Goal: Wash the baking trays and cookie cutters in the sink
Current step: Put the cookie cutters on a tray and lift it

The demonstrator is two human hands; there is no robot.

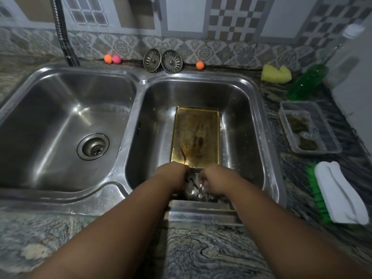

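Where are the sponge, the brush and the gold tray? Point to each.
sponge (276,74): head view, middle of its yellow top.
brush (317,190): head view, green bristles left of the white cloth.
gold tray (196,135): head view, its stained floor.

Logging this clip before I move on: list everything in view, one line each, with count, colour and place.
sink: one, steel, two basins
baking tray: one, stained gold, right basin
cookie cutters: count unclear, metal, under the hands
faucet hose: one, metal, rear left
strainer plugs: two, metal, against the backsplash
small balls: three, two orange and one pink, rear ledge
sponge: one, yellow, right rear
bottle: one, green, right counter
plastic container: one, clear, right counter
brush: one, green, right counter
cloth: one, white, over the brush
left hand, right hand: closed, near end of right basin
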